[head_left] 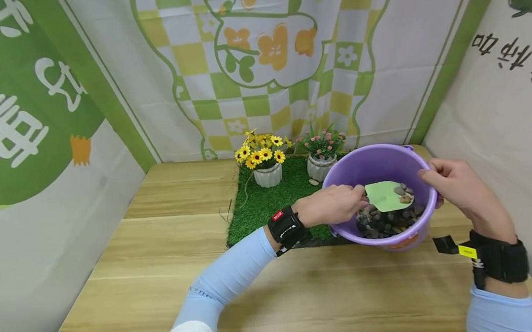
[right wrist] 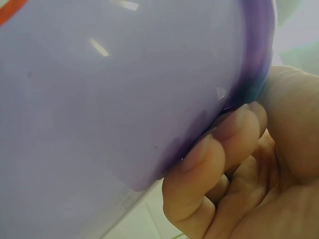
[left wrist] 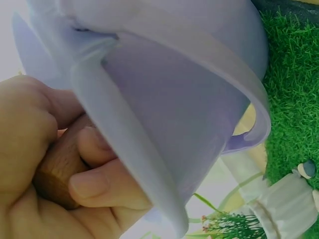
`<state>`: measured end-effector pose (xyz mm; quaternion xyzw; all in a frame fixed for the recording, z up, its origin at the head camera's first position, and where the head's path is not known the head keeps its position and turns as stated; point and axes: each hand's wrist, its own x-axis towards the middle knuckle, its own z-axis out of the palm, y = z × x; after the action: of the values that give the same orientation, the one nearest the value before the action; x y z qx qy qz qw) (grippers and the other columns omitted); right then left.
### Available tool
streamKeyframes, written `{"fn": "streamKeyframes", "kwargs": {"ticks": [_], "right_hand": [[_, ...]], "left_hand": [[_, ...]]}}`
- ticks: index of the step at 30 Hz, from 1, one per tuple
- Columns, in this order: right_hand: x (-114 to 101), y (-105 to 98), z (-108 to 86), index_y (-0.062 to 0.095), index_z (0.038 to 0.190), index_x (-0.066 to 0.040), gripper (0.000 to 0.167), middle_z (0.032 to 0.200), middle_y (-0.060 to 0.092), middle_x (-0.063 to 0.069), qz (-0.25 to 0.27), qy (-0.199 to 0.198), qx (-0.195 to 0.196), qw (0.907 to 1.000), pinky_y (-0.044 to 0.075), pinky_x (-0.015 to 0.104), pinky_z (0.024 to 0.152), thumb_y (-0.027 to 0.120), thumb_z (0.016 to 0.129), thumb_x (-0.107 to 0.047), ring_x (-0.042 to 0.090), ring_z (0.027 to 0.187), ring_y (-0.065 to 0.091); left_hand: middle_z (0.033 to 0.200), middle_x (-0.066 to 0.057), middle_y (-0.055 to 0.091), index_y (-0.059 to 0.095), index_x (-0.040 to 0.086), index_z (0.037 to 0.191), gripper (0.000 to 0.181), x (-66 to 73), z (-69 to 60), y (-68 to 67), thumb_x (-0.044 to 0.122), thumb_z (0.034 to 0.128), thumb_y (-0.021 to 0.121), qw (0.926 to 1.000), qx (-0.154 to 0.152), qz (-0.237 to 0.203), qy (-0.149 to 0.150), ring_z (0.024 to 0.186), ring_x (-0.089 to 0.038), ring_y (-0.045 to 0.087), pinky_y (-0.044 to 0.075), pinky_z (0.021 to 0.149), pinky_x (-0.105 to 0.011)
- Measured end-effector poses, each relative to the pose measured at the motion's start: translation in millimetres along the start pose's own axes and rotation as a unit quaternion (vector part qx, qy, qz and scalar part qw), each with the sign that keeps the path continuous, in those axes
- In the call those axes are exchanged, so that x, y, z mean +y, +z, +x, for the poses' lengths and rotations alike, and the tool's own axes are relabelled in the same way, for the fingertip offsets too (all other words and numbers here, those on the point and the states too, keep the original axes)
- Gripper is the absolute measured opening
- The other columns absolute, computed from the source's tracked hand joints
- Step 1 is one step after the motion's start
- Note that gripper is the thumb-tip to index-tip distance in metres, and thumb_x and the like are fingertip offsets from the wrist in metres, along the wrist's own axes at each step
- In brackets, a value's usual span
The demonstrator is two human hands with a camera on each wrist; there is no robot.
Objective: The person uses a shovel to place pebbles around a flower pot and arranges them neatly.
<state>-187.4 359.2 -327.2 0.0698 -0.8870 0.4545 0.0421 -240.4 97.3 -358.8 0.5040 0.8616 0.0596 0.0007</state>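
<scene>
My left hand grips the wooden handle of a small light-green shovel. The shovel's blade is inside a purple bucket, with a few pebbles at its right end. More dark and brown pebbles lie in the bottom of the bucket. At the bucket's right side, my right hand holds the rim, the thumb on top. In the right wrist view its curled fingers press the outer wall. The bucket leans, its mouth facing me.
Green artificial turf lies on the wooden table, partly under the bucket. Yellow flowers in a white pot and pink flowers in another white pot stand at its back. A pale stone lies near the pots. A patterned curtain hangs behind.
</scene>
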Motion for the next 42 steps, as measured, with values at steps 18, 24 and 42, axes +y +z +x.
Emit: {"fn": "streamKeyframes", "kwargs": {"ticks": [18, 24, 42], "right_hand": [[8, -6, 0.5, 0.049, 0.074, -0.004, 0.031, 0.057, 0.054, -0.004, -0.004, 0.004, -0.011, 0.9999, 0.046, 0.029, 0.047, 0.054, 0.101, -0.019, 0.016, 0.048, 0.054], [8, -6, 1.3, 0.049, 0.074, -0.004, 0.032, 0.057, 0.054, -0.003, 0.000, 0.001, -0.013, 0.9999, 0.046, 0.029, 0.047, 0.054, 0.101, -0.019, 0.015, 0.048, 0.053], [7, -3, 3.1, 0.052, 0.073, -0.003, 0.030, 0.053, 0.054, -0.005, 0.007, -0.015, -0.002, 0.9999, 0.046, 0.028, 0.043, 0.054, 0.100, -0.014, 0.014, 0.043, 0.053]], "left_hand": [[0.083, 0.006, 0.055, 0.055, 0.016, 0.107, 0.024, -4.3, -16.1, -18.8, 0.032, 0.1074, 0.037, 0.9986, 0.003, -0.039, -0.036, 0.070, -0.004, 0.057, 0.043, 0.060, -0.017], [0.089, 0.010, 0.060, 0.060, 0.018, 0.113, 0.028, -6.0, -22.0, -21.3, 0.035, 0.1069, 0.038, 0.9979, 0.008, -0.041, -0.049, 0.071, -0.001, 0.058, 0.045, 0.061, -0.017], [0.076, 0.010, 0.057, 0.068, 0.019, 0.107, 0.027, -22.6, -35.7, -28.9, 0.033, 0.1054, 0.045, 0.9946, 0.074, -0.066, -0.032, 0.056, -0.001, 0.048, 0.035, 0.053, -0.015]]}}
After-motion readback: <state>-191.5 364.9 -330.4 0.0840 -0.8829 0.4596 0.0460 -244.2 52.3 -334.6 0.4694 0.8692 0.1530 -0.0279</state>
